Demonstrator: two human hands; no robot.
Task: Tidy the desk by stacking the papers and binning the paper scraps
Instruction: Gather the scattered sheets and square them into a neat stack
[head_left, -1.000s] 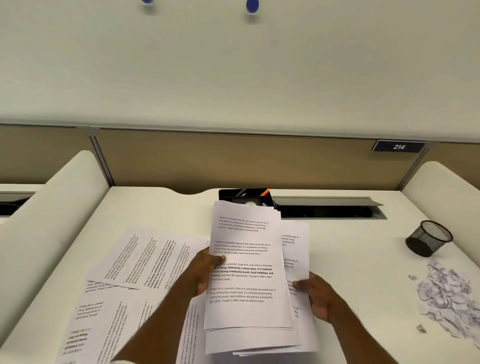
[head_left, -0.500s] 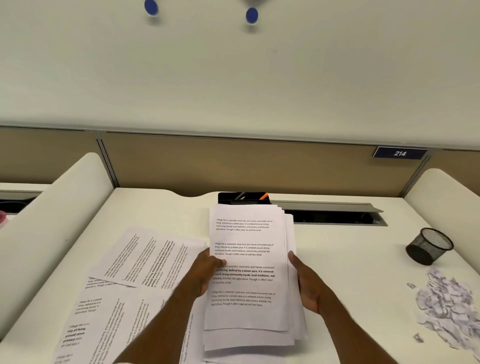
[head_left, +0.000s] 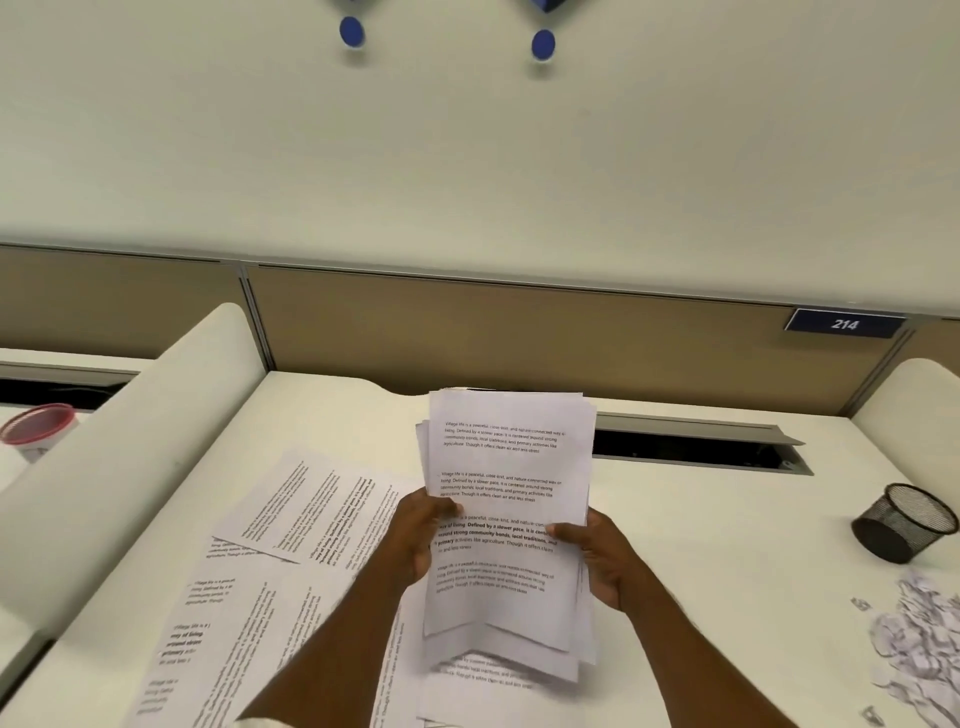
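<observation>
White desk, with a tan partition behind the stack of papers. I hold the stack tilted up. My left hand grips its left edge and my right hand grips its right edge, both thumbs on the top sheet. Loose sheets lie left of the stack, cut off at the frame bottom. Paper scraps lie far right of the stack, partly cropped. A mesh cup right of the stack is tipped over; I cannot make out any contents.

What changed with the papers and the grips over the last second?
The right grip moved from the offset lower sheets up to the right edge of the stack, squared it, and now pinches it, thumb on front. The stack looks raised and tilted more upright. The left grip kept holding its left edge. The loose sheets, scraps and mesh cup have not moved.
</observation>
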